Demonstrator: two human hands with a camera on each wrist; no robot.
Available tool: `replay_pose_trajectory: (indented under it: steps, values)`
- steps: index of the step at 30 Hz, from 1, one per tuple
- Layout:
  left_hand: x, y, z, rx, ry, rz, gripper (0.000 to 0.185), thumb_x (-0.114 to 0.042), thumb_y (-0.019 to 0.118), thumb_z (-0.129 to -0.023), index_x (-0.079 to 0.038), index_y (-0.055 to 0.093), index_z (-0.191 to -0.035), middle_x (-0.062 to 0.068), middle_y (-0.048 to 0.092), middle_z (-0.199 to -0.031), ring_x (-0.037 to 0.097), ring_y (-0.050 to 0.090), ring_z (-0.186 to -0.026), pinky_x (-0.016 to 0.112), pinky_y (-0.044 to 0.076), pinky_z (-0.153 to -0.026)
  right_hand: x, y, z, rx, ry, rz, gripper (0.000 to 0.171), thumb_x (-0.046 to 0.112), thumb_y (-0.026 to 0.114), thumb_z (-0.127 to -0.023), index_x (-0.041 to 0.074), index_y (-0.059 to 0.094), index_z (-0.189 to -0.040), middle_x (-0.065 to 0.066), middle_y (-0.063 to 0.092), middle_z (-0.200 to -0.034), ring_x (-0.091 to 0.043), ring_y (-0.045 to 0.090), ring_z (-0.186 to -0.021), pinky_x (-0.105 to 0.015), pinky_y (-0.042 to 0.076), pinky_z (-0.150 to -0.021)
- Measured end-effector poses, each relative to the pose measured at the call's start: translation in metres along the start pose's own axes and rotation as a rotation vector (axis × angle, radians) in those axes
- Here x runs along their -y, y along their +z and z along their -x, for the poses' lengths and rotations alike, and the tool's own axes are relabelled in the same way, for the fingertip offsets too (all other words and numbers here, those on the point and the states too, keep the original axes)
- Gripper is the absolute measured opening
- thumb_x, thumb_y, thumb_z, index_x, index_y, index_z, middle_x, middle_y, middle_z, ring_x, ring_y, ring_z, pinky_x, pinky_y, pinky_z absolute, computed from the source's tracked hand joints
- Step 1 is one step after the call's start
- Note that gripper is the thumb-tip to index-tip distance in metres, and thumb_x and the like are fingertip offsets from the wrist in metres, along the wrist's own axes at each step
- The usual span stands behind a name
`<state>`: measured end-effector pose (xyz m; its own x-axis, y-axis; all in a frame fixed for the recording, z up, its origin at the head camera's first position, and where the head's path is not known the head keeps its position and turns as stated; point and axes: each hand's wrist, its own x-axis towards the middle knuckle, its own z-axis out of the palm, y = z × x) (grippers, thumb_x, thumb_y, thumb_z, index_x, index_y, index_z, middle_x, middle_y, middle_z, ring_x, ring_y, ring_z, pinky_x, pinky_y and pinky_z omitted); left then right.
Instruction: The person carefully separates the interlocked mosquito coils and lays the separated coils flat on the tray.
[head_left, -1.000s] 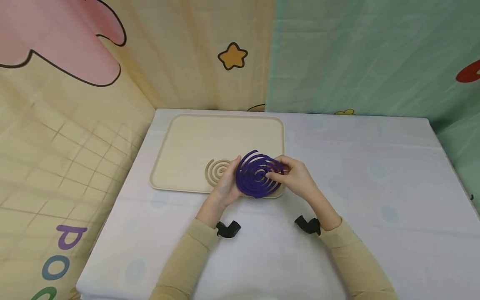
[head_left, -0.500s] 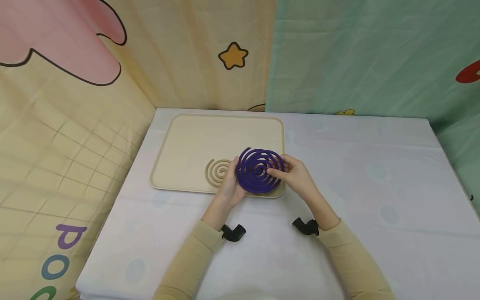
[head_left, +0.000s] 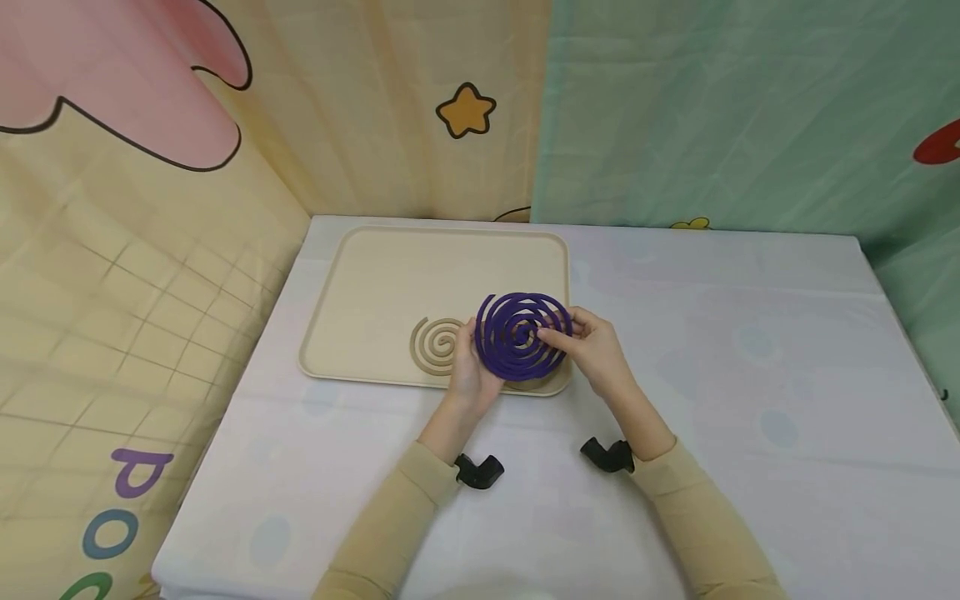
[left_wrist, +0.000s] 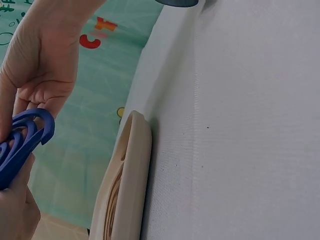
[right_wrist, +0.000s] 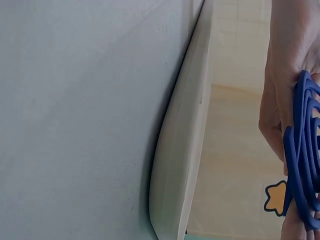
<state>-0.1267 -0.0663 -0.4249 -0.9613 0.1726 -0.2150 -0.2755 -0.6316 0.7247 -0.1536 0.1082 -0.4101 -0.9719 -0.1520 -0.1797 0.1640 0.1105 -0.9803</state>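
A purple spiral coil is held up above the front right corner of a beige tray. My left hand grips the coil's left and lower edge. My right hand pinches it near the centre from the right. In the left wrist view the coil shows as blue bands against the palm. In the right wrist view the coil stands edge-on by the fingers. A beige spiral lies flat on the tray just left of the hands.
The tray sits at the back left of a table under a pale cloth. Printed fabric walls close in the left and back sides. The tray's rim shows in both wrist views.
The purple coil has turned and risen slightly, its loose outer end drawn in so it looks like a tighter disc. Both hands shifted a little to the right and forward.
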Motion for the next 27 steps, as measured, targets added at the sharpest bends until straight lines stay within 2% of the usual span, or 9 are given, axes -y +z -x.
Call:
replay_pose_trajectory:
  steps: [3,7,11,16,19,23,27]
  values:
    - [0.0003,0.0004,-0.0001,0.024,0.011,0.018,0.05,-0.038,0.01,-0.103,-0.02,0.055,-0.117,-0.007,0.063,-0.112,0.008,0.059,-0.108,0.028,0.044,-0.1,-0.0001,-0.0029,-0.0029,0.008,-0.038,0.048,0.026,0.01,0.075,-0.086,-0.003,0.063,-0.105,0.017,0.07,-0.08,0.002,0.065,-0.075,-0.015,0.054,-0.071]
    - [0.0002,-0.0014,-0.0003,0.048,0.01,0.05,0.051,-0.036,0.01,-0.102,-0.021,0.057,-0.115,-0.006,0.064,-0.113,0.009,0.059,-0.11,0.027,0.044,-0.1,-0.0015,-0.0053,-0.0055,0.023,-0.076,0.109,0.027,0.01,0.076,-0.085,-0.005,0.064,-0.104,0.015,0.069,-0.08,0.001,0.064,-0.073,-0.015,0.053,-0.067]
    - [0.0007,-0.0042,-0.0013,0.043,-0.009,0.072,0.052,-0.039,0.011,-0.102,-0.02,0.057,-0.118,-0.006,0.065,-0.114,0.008,0.06,-0.11,0.025,0.045,-0.099,-0.0039,-0.0064,-0.0065,0.042,-0.071,0.106,0.027,0.01,0.077,-0.085,-0.006,0.064,-0.102,0.011,0.071,-0.082,0.0,0.065,-0.073,-0.016,0.054,-0.068]
    - [0.0015,-0.0057,-0.0032,0.022,0.0,0.061,0.052,-0.047,0.015,-0.105,-0.019,0.057,-0.117,-0.007,0.067,-0.11,0.007,0.063,-0.104,0.023,0.05,-0.094,-0.0046,-0.0063,-0.0076,0.068,-0.067,0.103,0.028,0.011,0.077,-0.084,-0.006,0.064,-0.102,0.012,0.071,-0.083,0.0,0.067,-0.076,-0.016,0.054,-0.07]
    - [0.0028,-0.0055,-0.0031,0.003,0.011,0.066,0.051,-0.046,0.015,-0.105,-0.019,0.057,-0.116,-0.007,0.067,-0.108,0.006,0.063,-0.102,0.022,0.05,-0.093,-0.005,-0.0044,-0.0078,0.068,-0.056,0.066,0.029,0.011,0.078,-0.084,-0.006,0.064,-0.103,0.012,0.072,-0.083,-0.001,0.067,-0.075,-0.016,0.055,-0.07]
    - [0.0049,-0.0041,-0.0028,-0.025,0.028,0.097,0.052,-0.045,0.014,-0.104,-0.019,0.057,-0.117,-0.007,0.066,-0.106,0.007,0.062,-0.101,0.025,0.049,-0.093,-0.0065,-0.0002,-0.0074,0.055,-0.02,-0.048,0.026,0.009,0.077,-0.084,-0.003,0.062,-0.101,0.009,0.073,-0.082,-0.002,0.068,-0.074,-0.016,0.056,-0.07]
    - [0.0061,-0.0033,-0.0035,-0.047,0.054,0.121,0.051,-0.045,0.015,-0.103,-0.019,0.056,-0.12,-0.006,0.065,-0.11,0.008,0.062,-0.104,0.027,0.049,-0.096,-0.0084,0.003,-0.0076,0.047,0.027,-0.14,0.019,0.007,0.073,-0.087,0.002,0.059,-0.1,0.011,0.073,-0.082,-0.001,0.068,-0.078,-0.016,0.056,-0.074]
